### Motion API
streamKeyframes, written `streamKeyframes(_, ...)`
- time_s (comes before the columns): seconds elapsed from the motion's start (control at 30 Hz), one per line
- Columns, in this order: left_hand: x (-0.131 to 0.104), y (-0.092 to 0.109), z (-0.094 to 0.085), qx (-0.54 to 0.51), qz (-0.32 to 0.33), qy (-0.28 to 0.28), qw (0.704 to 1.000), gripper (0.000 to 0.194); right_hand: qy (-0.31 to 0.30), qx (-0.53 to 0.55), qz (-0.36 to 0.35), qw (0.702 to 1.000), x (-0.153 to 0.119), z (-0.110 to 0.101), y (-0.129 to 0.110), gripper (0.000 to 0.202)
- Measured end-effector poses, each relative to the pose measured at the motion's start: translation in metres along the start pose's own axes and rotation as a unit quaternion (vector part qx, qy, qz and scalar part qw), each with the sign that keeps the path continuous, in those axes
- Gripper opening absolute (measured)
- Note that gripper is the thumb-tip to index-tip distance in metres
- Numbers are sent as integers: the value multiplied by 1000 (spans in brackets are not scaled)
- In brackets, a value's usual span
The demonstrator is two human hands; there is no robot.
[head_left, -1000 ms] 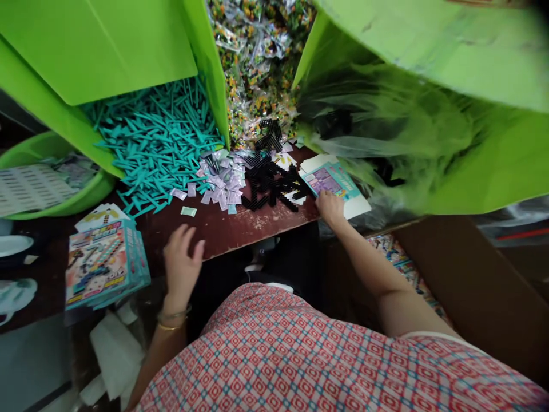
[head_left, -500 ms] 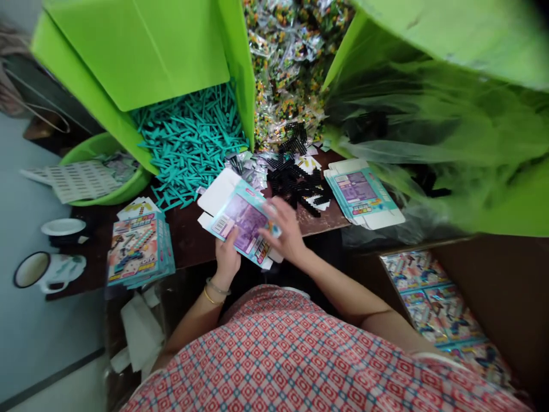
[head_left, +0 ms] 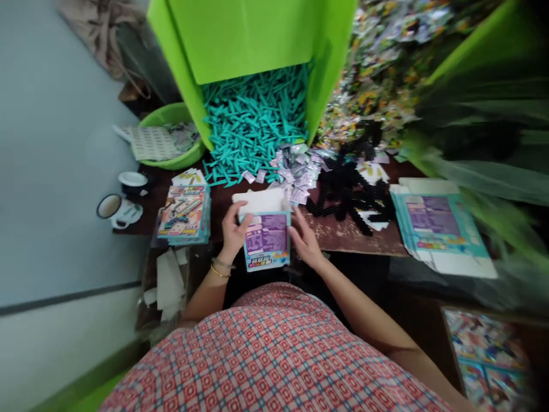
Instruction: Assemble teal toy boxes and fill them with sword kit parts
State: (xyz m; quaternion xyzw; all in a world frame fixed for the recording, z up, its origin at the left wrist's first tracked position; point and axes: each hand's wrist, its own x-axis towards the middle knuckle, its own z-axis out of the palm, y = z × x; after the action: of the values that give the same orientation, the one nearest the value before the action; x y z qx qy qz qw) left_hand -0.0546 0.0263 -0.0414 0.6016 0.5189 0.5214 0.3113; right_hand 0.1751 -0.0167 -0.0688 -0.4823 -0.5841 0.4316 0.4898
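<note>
A flat-looking small carton (head_left: 266,243) with a purple and teal printed panel is held upright before my body. Its white end flap (head_left: 261,201) stands open at the top. My left hand (head_left: 234,232) is closed on the carton's upper left edge, thumb on the front near the flap. At the right edge is my right hand (head_left: 306,243), fingers apart, thumb beside the printed panel; whether it presses on the carton I cannot tell. Just beyond the flap lie small silvery-lilac sachets (head_left: 300,174) and teal plastic sticks (head_left: 244,143) spilling from a green bin (head_left: 253,40).
Filled-looking printed boxes (head_left: 182,214) are stacked at left, near enamel mugs (head_left: 120,212) and a green basin (head_left: 189,157). Black studded strips (head_left: 343,189) lie right of centre. Flattened cartons (head_left: 441,223) sit by the table's right edge. More printed boxes (head_left: 489,349) are below.
My view has swung left, so the table things appear further right. The carton has turned from slanted to upright. My right hand has moved off its printed face to its right edge.
</note>
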Motion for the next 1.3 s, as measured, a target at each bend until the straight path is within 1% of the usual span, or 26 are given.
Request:
streamKeyframes(0.07,-8,2,-8,3,1,-94,996,48,31,-13,10,999,-6,3,9,59)
streamKeyframes(0.1,-13,4,-10,-5,-5,-126,992,47,28,-17,16,999,-7,4,13,56)
streamKeyframes(0.13,-20,5,-10,-17,-17,-137,990,48,14,-19,19,1000,-8,6,15,54)
streamKeyframes(0.17,-27,6,-9,-32,-35,-127,991,49,-8,-20,17,1000,-8,8,15,53)
streamKeyframes(0.2,-34,7,-8,-49,-57,-101,992,50,-32,-22,11,999,-7,9,15,54)
streamKeyframes(0.27,-44,6,-6,-97,-119,-28,988,46,-79,-32,-9,996,-3,9,10,57)
streamKeyframes(0.3,-47,5,-6,-134,-158,5,978,45,-107,-40,-19,993,0,9,7,58)
streamKeyframes(0.33,-47,3,-8,-181,-201,26,962,52,-139,-46,-25,989,4,7,3,57)
streamKeyframes(0.37,-46,1,-11,-232,-247,31,940,64,-173,-51,-27,983,9,5,-1,56)
streamKeyframes(0.4,-43,-1,-15,-279,-293,21,914,72,-205,-54,-25,977,16,4,-4,54)
streamKeyframes(0.43,-38,-3,-20,-316,-337,-1,887,73,-226,-54,-19,972,23,3,-7,50)
streamKeyframes(0.47,-33,-5,-25,-338,-374,-27,863,69,-233,-51,-9,971,31,3,-9,47)
streamKeyframes(0.5,-29,-7,-30,-348,-404,-48,845,62,-223,-48,2,974,38,5,-9,45)
streamKeyframes(0.57,-21,-11,-36,-347,-437,-59,828,42,-196,-35,30,979,52,12,-8,47)
streamKeyframes(0.63,-18,-14,-37,-341,-448,-54,824,29,-211,-26,62,975,62,20,-4,50)
streamKeyframes(0.7,-18,-15,-34,-344,-449,-61,822,33,-262,-44,57,962,69,25,-3,48)
streamKeyframes(0.73,-19,-16,-32,-345,-446,-66,823,39,-278,-68,32,958,71,25,-5,43)
streamKeyframes(0.8,-19,-15,-29,-338,-430,-65,835,53,-279,-135,-41,950,74,21,-14,34)
streamKeyframes(0.87,-18,-14,-27,-330,-404,-49,852,58,-277,-182,-98,938,75,17,-28,36)
streamKeyframes(0.93,-16,-11,-26,-331,-384,-49,860,59,-310,-173,-115,928,74,16,-41,40)
streamKeyframes(1.0,-16,-7,-26,-325,-378,-64,864,60,-361,-116,-97,920,72,19,-49,41)
streamKeyframes(1.03,-16,-5,-27,-315,-378,-70,868,59,-375,-81,-70,921,71,21,-50,41)
streamKeyframes(1.13,-19,-2,-27,-281,-371,-60,883,54,-361,6,35,932,70,28,-44,48)
streamKeyframes(1.17,-20,-1,-27,-280,-364,-54,887,52,-351,27,60,934,71,30,-40,46)
streamKeyframes(1.23,-22,-1,-26,-288,-350,-53,890,47,-351,51,82,931,73,32,-33,38)
streamKeyframes(1.3,-24,-2,-26,-296,-338,-59,891,45,-342,35,82,936,75,33,-28,38)
